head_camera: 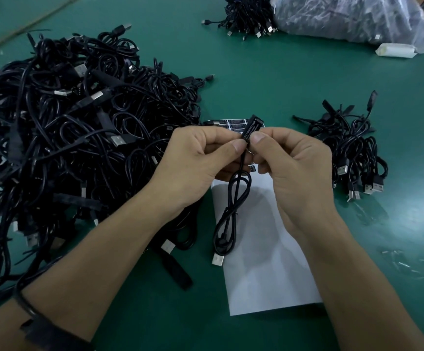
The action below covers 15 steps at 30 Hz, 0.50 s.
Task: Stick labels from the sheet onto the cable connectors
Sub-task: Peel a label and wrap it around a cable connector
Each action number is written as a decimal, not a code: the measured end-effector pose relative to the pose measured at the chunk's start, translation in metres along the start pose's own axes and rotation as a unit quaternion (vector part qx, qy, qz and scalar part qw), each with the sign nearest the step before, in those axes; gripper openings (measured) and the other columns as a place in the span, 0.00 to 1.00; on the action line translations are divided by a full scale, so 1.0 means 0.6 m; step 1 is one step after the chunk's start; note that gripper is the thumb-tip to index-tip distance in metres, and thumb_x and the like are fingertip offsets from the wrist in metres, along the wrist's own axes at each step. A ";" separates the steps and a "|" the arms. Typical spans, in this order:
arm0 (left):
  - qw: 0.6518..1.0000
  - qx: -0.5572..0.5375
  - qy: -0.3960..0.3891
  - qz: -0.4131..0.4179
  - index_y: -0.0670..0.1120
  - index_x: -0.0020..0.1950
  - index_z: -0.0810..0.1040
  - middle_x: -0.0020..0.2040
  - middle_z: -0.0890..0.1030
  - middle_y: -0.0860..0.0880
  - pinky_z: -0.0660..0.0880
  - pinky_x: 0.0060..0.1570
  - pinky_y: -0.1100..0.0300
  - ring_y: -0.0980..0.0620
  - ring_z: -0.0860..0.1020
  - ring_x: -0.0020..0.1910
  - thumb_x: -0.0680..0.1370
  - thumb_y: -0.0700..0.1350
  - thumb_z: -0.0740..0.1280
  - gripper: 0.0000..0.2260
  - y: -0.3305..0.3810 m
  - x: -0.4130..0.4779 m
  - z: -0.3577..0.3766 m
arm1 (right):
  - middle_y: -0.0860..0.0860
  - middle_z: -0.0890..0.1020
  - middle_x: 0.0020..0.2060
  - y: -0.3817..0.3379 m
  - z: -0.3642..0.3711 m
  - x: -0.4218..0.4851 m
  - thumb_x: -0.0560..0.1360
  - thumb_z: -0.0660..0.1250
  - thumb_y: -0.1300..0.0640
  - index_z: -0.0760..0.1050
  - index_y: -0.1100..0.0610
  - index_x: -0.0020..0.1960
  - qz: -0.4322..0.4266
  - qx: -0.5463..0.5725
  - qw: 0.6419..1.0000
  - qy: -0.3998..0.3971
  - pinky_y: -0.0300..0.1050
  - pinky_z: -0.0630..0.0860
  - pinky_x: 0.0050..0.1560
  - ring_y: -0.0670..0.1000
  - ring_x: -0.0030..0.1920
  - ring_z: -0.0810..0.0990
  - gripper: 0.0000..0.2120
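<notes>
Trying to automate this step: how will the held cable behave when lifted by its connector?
Likely floppy: the cable hangs in limp loops below the connector pinched by the left hand and right hand. Probably light, since fingertips alone carry it. Its USB plug may drag over the label sheet.

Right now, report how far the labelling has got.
Done, probably: the small bundle at right. In hand: left hand and right hand pinch one connector, already labelled. Left: the big heap; the label sheet is mostly bare, few labels remain.
</notes>
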<state>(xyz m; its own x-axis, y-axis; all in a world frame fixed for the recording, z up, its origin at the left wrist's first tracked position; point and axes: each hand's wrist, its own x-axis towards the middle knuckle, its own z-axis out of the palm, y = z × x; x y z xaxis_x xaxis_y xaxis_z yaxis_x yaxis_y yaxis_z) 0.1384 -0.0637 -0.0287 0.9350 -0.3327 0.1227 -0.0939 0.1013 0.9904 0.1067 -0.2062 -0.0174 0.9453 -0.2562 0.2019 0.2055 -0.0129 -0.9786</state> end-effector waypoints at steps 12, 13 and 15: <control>1.000 -0.001 0.000 0.010 0.47 0.48 0.85 0.41 0.87 0.47 0.81 0.40 0.63 0.52 0.86 0.40 0.79 0.37 0.69 0.07 -0.003 0.000 -0.001 | 0.46 0.82 0.27 0.000 0.000 -0.001 0.76 0.69 0.67 0.82 0.58 0.39 -0.001 -0.003 1.000 0.003 0.30 0.74 0.33 0.39 0.29 0.78 0.09; 1.000 -0.001 0.001 0.010 0.46 0.48 0.85 0.41 0.87 0.48 0.81 0.40 0.63 0.52 0.86 0.40 0.79 0.37 0.69 0.06 -0.002 0.000 0.000 | 0.45 0.82 0.27 -0.001 -0.001 -0.001 0.76 0.69 0.67 0.82 0.58 0.39 -0.003 -0.006 1.000 0.001 0.30 0.74 0.33 0.39 0.29 0.78 0.09; 1.000 -0.001 0.003 0.009 0.46 0.49 0.85 0.41 0.87 0.48 0.81 0.40 0.63 0.51 0.86 0.40 0.79 0.37 0.70 0.06 -0.001 -0.001 0.000 | 0.45 0.82 0.27 -0.002 -0.001 -0.001 0.76 0.69 0.67 0.82 0.58 0.39 -0.006 -0.009 1.000 -0.004 0.29 0.74 0.33 0.38 0.29 0.78 0.09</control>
<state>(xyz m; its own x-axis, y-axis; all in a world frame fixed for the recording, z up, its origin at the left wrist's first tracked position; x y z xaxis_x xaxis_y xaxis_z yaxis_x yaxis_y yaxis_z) 0.1380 -0.0638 -0.0296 0.9351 -0.3257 0.1401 -0.1097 0.1099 0.9879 0.1060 -0.2066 -0.0164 0.9445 -0.2486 0.2146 0.2132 -0.0330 -0.9765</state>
